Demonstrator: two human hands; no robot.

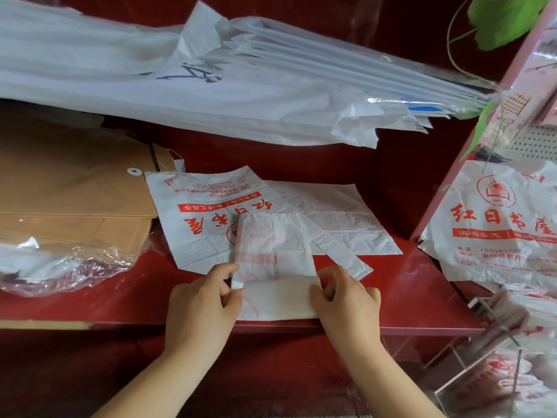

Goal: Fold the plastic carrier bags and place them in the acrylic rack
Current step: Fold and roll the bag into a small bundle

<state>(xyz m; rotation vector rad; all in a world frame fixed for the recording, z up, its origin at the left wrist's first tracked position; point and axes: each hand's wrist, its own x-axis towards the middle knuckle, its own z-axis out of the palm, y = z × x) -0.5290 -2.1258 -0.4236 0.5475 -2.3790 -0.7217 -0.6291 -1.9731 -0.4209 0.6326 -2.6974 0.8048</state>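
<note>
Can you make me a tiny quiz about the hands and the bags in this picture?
1. True or false: the left hand and the right hand both pinch the folded bag.
2. What lies left of the flat printed bag? A) brown envelopes B) shoes C) plates
3. Fill in: the shelf is ____.
Key: 1 true; 2 A; 3 red.

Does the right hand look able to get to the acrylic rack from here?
Probably yes: the right hand grips the folded bag, and only bare shelf lies between it and the rack.
</note>
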